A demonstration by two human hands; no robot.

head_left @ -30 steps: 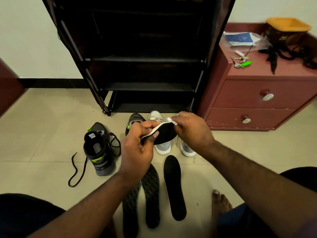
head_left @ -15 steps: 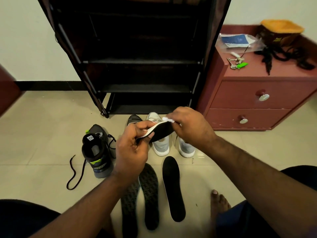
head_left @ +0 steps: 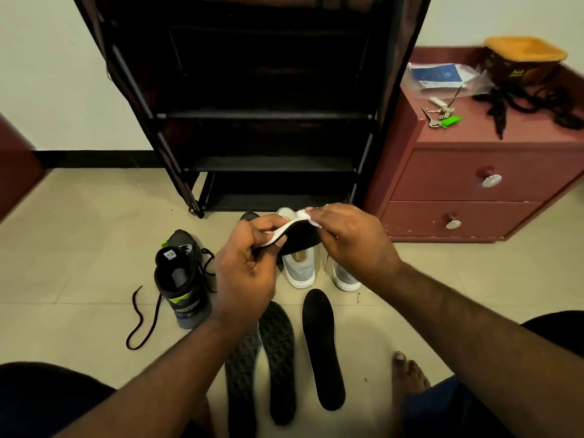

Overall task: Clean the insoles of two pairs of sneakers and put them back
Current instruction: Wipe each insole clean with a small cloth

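Observation:
My left hand (head_left: 246, 273) grips a black insole with a white edge (head_left: 297, 238), held bent above the floor. My right hand (head_left: 350, 245) pinches a small white wipe (head_left: 305, 214) against the insole's far end. Below the hands lie three insoles on the tiles: two patterned dark ones (head_left: 278, 352) side by side and a plain black one (head_left: 320, 346) to their right. A pair of grey-white sneakers (head_left: 300, 270) stands behind them, partly hidden by my hands. A black sneaker with green accents (head_left: 181, 279) sits to the left, and its mate's toe (head_left: 249, 215) shows just above my left hand.
A black shoe rack (head_left: 262, 115) stands against the wall straight ahead. A reddish drawer cabinet (head_left: 474, 184) at right holds keys (head_left: 437, 116), a plastic bag and a basket. A loose black lace (head_left: 139, 320) trails left. My bare foot (head_left: 407, 377) rests at lower right.
The right hand with the wipe has slid along the insole towards its far tip. The left hand keeps the same grip, and the insole has risen slightly.

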